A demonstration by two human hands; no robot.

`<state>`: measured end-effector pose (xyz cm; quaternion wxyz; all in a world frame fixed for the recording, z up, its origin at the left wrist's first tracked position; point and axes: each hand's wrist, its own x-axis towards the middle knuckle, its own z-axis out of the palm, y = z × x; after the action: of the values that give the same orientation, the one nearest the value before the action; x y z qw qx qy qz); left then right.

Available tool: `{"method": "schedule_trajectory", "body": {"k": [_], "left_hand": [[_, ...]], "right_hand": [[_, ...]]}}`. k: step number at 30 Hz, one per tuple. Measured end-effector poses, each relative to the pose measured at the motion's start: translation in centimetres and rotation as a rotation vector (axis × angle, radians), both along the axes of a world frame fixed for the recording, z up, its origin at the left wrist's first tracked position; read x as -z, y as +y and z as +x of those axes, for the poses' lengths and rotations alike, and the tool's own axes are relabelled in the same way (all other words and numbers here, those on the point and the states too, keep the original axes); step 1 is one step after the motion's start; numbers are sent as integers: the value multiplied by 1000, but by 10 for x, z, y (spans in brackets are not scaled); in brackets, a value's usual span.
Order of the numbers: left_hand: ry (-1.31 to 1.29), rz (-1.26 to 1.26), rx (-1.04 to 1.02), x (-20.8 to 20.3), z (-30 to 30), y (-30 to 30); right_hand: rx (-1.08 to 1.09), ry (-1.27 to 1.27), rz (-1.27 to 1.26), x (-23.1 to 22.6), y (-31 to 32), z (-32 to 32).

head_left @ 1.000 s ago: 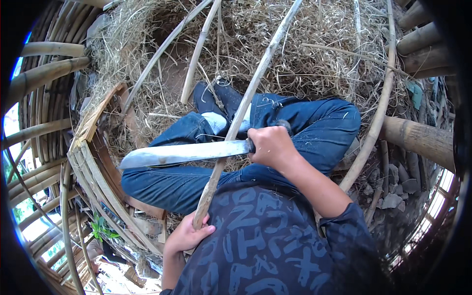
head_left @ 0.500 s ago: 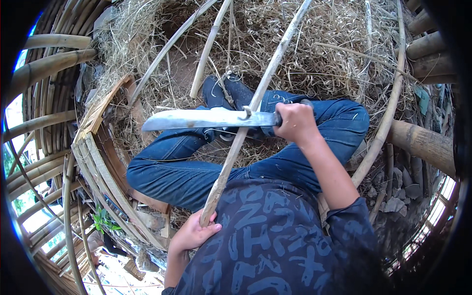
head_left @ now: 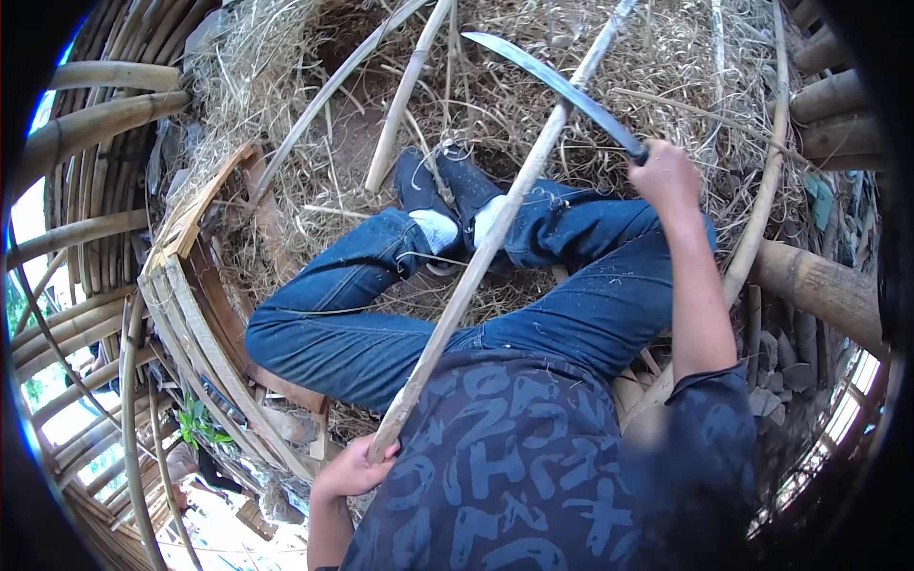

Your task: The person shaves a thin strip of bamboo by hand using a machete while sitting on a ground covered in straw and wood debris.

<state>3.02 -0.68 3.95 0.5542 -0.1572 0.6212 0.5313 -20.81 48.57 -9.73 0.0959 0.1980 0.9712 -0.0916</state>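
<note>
A long pale wooden stick (head_left: 481,259) runs slantwise from my waist up over my crossed legs to the far edge of the view. My left hand (head_left: 354,468) is closed round its near end, against my shirt. Out to the right, my right hand (head_left: 666,176) grips the dark handle of a machete (head_left: 581,95). Its long, slightly curved blade points to the far left and lies across the far part of the stick. Whether the edge touches the wood I cannot tell. The blade is seen nearly edge-on.
Pale shavings (head_left: 666,57) cover the ground beyond my feet, with loose bamboo sticks (head_left: 407,95) among them. A frame of pale slats (head_left: 205,333) stands at my left. Thick bamboo poles (head_left: 824,285) lie at the right beside rubble, and a bamboo lattice (head_left: 81,238) rises on the left.
My right hand has carried the machete away from me and to the right along the stick, turning its blade toward the far side. The curled shaving at the blade no longer shows.
</note>
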Motion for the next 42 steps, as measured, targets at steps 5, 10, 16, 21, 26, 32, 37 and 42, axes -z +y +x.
{"method": "schedule_trajectory", "body": {"k": [5,10,16,21,26,32,37,42], "left_hand": [[-83,-181,-104,-15,-28,32],[113,-336,15,-36,-43,51],[134,-315,55,-21,-22,32],[108,-138,-60,-22,-21,39],[7,-142,-44,40,29,-22],[16,-200,127,36,34,-38],[-74,-29,-138,34,52,-22],[0,-67,30,39,39,-23]], "right_hand": [[-169,91,-187,14,-55,24],[-472,97,-374,8,-109,62],[-566,130,-275,25,-73,37],[-58,39,-83,34,-4,0],[-205,60,-116,14,-54,17],[-769,234,-222,32,-72,47],[-25,125,-65,50,-11,20],[-476,101,-199,6,-61,32]]}}
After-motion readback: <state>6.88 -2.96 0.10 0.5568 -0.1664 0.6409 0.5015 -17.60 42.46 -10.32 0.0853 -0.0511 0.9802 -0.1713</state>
